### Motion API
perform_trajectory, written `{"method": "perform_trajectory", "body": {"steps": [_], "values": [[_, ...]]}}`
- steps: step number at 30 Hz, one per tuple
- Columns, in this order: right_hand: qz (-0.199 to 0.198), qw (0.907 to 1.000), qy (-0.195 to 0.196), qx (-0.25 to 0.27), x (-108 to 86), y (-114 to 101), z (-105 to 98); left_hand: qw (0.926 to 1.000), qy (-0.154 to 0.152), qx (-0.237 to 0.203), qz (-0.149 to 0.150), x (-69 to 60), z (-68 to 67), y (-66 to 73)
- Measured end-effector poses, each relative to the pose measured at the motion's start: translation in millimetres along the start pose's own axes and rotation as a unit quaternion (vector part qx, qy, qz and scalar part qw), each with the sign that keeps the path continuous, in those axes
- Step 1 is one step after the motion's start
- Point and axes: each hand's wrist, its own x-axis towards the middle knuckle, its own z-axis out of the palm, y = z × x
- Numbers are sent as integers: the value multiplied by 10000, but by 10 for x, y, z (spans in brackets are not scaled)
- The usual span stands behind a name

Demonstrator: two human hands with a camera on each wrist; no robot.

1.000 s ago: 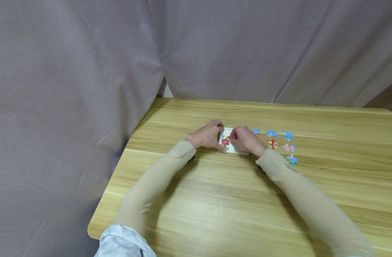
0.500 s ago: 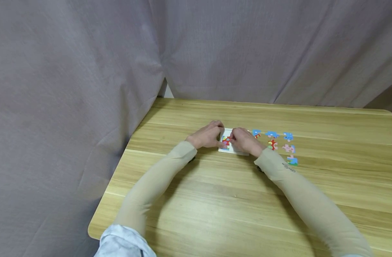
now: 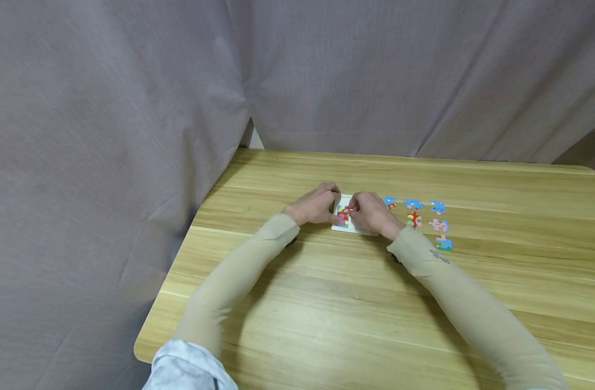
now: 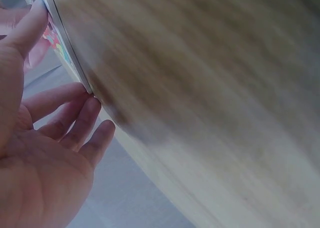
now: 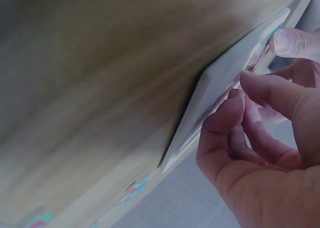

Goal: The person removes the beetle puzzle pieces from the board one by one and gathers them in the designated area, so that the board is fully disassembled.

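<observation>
In the head view a small white puzzle board (image 3: 346, 199) lies on the table, with red, yellow and blue puzzle pieces (image 3: 343, 213) in its left part. My left hand (image 3: 313, 206) holds the board by its left end, fingers at the far corner and thumb near the front over the pieces. Over the middle of the board, my right hand (image 3: 375, 214) pinches a reddish puzzle piece with thumb and index finger; most of it is hidden. In the right wrist view the board (image 5: 212, 90) runs behind the right hand (image 5: 265, 123), whose thumb and index tips nearly meet.
Right of the board lie several loose pieces: blue ones (image 3: 413, 203) at the back, a red one (image 3: 414, 219), a pink one (image 3: 438, 225) and a blue-green one (image 3: 444, 243). The wooden table (image 3: 326, 303) meets a grey curtain (image 3: 351, 81) behind and to the left.
The left thumb has shifted slightly onto the pieces near the board's front left. My right fingers have made small movements in the same place. The loose pieces lie as before.
</observation>
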Motion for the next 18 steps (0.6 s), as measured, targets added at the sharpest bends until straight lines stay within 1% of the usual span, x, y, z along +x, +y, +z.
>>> {"method": "perform_trajectory", "body": {"steps": [7,12,18], "values": [[93,9997,240,24,-4,11,10,10000,-16,7,-39,0,3,1],[209,9994,234,155,4,36,15,9999,-49,-58,-72,-14,2,6],[246,9989,241,323,-22,41,4,9998,-87,46,-148,-22,3,10]]}}
